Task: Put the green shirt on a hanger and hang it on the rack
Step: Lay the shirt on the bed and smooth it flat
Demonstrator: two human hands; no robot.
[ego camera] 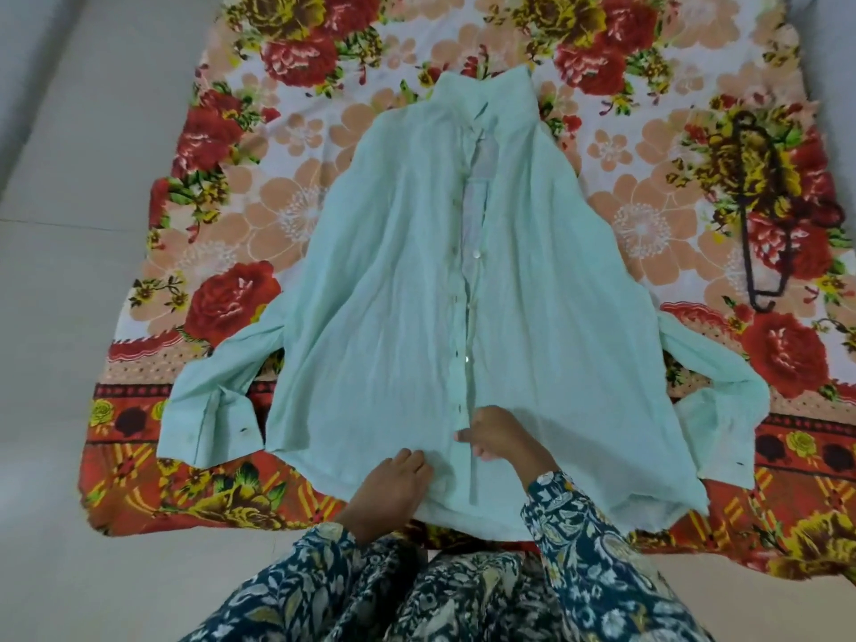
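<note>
The green shirt (417, 280) lies flat in the middle of the frame on a flowered sheet (296, 145) spread over the floor (69, 224), collar toward the top. The dark hanger (745, 234) lies apart on the sheet at the right. My right hand (500, 437) pinches the button strip near the hem with curled fingers; my left hand (393, 484) rests on the shirt just beside it, fingers bent, and I cannot tell whether they grip.

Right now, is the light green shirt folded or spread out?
Spread out: the light green shirt lies flat on the flowery sheet, sleeves out.
</note>
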